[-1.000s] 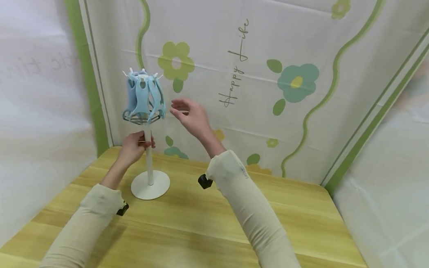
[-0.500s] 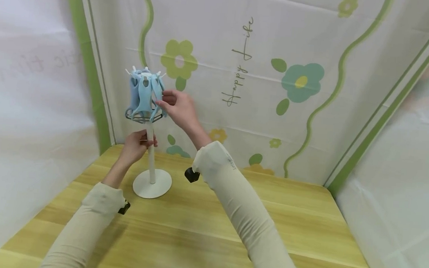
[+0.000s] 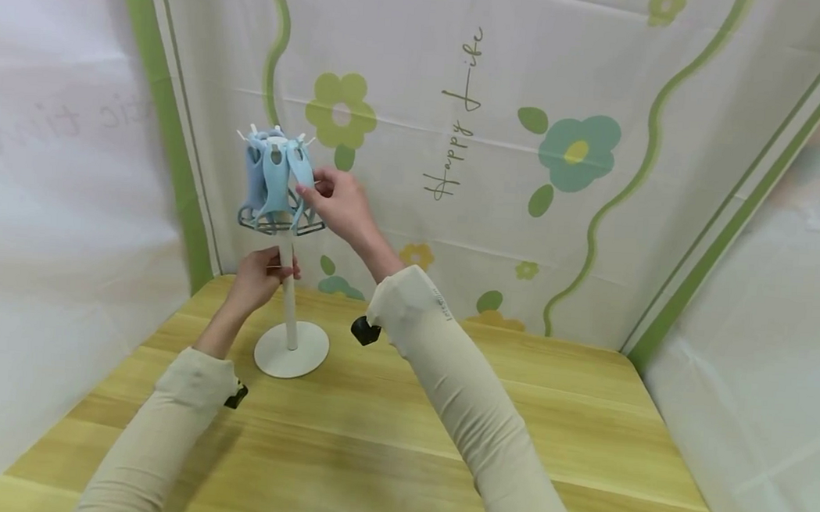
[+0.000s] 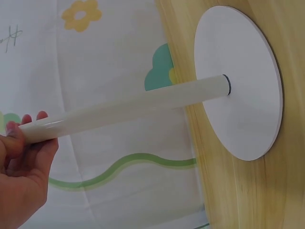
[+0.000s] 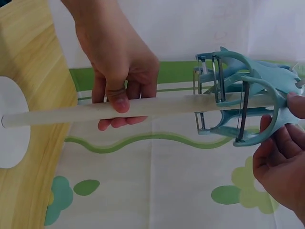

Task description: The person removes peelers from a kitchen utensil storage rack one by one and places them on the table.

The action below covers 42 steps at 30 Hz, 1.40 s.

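Note:
A white display stand [image 3: 289,303] stands upright, with light-blue Y-shaped peelers [image 3: 273,181] hanging in a ring from the hooks at its top. My left hand [image 3: 257,276] grips the white pole below them, its thumb and fingers round it in the right wrist view. On the ring's right side, my right hand [image 3: 343,205] pinches one peeler [image 5: 247,141] by its handle between thumb and fingers. Metal blades [image 5: 221,78] run across the peelers' lower ends. The far side of the ring is mostly hidden by the nearer peelers.
The stand's round white base [image 3: 308,359] rests on a wood-grain table [image 3: 399,435], near its back left. A white curtain with printed flowers [image 3: 341,112] hangs close behind, and white side sheets [image 3: 55,187] flank the table. Small black cameras [image 3: 365,331] sit at both sleeve cuffs.
My right hand has moved left from beside the peelers and now pinches one. That peeler has turned, its blade end swinging outward to the right. My left hand keeps its grip on the pole.

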{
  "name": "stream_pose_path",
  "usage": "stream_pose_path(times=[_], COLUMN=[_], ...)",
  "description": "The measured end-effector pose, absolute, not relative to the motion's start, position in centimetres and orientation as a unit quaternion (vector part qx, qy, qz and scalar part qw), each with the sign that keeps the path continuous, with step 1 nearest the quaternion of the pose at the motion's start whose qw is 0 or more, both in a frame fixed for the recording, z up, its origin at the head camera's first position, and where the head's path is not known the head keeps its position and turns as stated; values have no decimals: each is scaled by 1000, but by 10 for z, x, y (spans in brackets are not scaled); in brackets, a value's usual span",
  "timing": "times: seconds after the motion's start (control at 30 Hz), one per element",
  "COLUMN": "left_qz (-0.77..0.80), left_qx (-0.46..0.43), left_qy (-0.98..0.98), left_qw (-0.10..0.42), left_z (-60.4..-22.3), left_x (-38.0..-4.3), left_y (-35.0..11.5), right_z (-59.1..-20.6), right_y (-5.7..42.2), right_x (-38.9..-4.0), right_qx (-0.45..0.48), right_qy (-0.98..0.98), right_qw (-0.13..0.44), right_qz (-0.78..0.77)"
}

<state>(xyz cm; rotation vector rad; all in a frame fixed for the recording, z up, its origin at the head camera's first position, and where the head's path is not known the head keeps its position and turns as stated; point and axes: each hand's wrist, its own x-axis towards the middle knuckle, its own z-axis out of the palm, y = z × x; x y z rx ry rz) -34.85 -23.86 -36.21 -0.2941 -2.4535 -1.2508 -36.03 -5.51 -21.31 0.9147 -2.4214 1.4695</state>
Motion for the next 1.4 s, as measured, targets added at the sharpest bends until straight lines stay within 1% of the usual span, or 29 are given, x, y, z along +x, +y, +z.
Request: stream_pose_path(times=[0.33,0.7,1.1,1.4], left_qz=[-461,-467,-464,-461], left_qx=[-103,-111,-105,-115], left_qy=[-863,-860,-865,-865], left_qw=[178,176,158,161], left_z=[-361,-358,-358,-357], left_x=[-347,-346,-345,-343], left_y=[-238,-237,-239,-238], right_z=[-203,-200,-224,-251], right_y=[-50,-40,-27,-20], right_x=[-358,-350,-340,-338], right_qx=[302,299,279,252], right_qy=[-741,-723,-730,-717], right_qw=[61,76,49,21], right_qz=[596,618,622,650])
